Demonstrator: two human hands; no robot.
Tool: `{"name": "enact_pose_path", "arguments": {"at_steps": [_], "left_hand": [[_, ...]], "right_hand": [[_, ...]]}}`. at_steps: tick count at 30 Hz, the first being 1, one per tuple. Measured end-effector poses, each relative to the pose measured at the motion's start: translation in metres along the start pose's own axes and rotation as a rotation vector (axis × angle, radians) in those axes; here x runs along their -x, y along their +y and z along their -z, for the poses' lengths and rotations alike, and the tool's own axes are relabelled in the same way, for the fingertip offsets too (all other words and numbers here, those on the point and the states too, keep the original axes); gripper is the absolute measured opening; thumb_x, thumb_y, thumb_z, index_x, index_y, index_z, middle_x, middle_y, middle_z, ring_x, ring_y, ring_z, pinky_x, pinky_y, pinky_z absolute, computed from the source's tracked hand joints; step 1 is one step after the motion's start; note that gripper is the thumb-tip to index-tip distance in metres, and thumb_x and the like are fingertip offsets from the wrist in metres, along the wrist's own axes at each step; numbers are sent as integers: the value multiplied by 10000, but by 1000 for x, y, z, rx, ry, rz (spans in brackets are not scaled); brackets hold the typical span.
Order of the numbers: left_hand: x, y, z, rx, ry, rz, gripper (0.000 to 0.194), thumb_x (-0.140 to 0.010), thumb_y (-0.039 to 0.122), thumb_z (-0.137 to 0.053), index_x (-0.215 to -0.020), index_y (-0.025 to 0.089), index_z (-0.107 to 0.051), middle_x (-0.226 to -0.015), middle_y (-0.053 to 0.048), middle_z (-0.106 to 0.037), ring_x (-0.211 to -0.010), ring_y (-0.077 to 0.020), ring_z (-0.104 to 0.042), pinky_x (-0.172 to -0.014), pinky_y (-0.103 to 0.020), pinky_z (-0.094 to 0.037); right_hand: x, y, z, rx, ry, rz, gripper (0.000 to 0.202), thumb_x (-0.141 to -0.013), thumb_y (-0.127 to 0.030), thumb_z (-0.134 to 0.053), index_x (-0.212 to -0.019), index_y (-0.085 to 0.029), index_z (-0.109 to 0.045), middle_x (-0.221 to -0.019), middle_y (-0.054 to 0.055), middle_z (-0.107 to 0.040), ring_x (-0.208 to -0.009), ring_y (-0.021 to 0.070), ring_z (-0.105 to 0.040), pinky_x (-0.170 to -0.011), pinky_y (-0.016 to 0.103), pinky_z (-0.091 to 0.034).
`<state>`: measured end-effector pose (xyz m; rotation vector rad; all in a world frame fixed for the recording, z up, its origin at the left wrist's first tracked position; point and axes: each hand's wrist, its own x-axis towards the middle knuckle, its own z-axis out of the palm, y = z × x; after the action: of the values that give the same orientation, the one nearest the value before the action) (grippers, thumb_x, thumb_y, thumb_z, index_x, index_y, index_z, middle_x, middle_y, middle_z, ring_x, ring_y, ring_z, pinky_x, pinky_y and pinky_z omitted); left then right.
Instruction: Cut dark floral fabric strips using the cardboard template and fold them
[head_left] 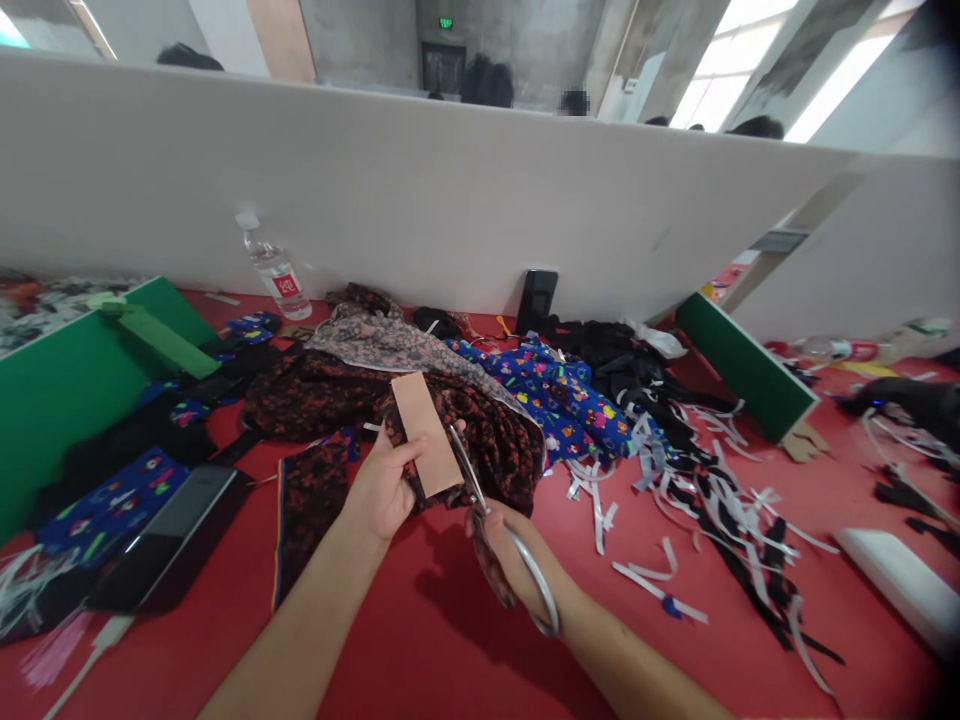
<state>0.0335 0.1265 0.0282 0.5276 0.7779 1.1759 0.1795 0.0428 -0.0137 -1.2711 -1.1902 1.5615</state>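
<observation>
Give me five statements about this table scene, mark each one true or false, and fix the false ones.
1. The right hand holds scissors. True.
2. The left hand holds a phone. False: it holds a tan card, with dark floral cloth beneath the card.
3. A plastic bottle with a red label stands in front of the white partition. True.
4. The table is green. False: its top is red; the low boards at either side are green.
5. A blue patterned cloth lies to the right of the card. True.
</observation>
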Motion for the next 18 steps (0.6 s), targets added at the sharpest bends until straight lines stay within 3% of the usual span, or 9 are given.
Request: {"name": "enact_pose_path", "arguments": {"at_steps": [7,15,18], "left_hand": [[-3,-2,3,-2,-7,-26,575,-765,31,-538,-1285,259,-443,-1071,-73,-685,-1006,-233,-642,-903,-439,-498],[-6,0,3,-9,138,-75,594,-724,-6,-563,-1241,279,-493,-1118,-30,-666,-999,-192,-641,-916,-359,-503],[-6,0,4,-34,143,-75,581,-719,-4,-571,-1225,274,-510,-1112,-28,-667,-984,-189,-646,-905,-348,-510]], "right_hand": [[2,6,0,34,20,-28,583,-778,-742,-337,-795,-177,-477,-441,-96,-359,-271,28,-280,-269,146,-217],[2,0,-3,41,37,-23,579,-778,-743,-335,-770,-178,-460,-427,-101,-343,-276,24,-273,-283,142,-208],[2,-1,-3,61,31,-20,577,-785,-735,-336,-775,-173,-468,-434,-99,-348,-281,20,-274,-293,144,-213]]}}
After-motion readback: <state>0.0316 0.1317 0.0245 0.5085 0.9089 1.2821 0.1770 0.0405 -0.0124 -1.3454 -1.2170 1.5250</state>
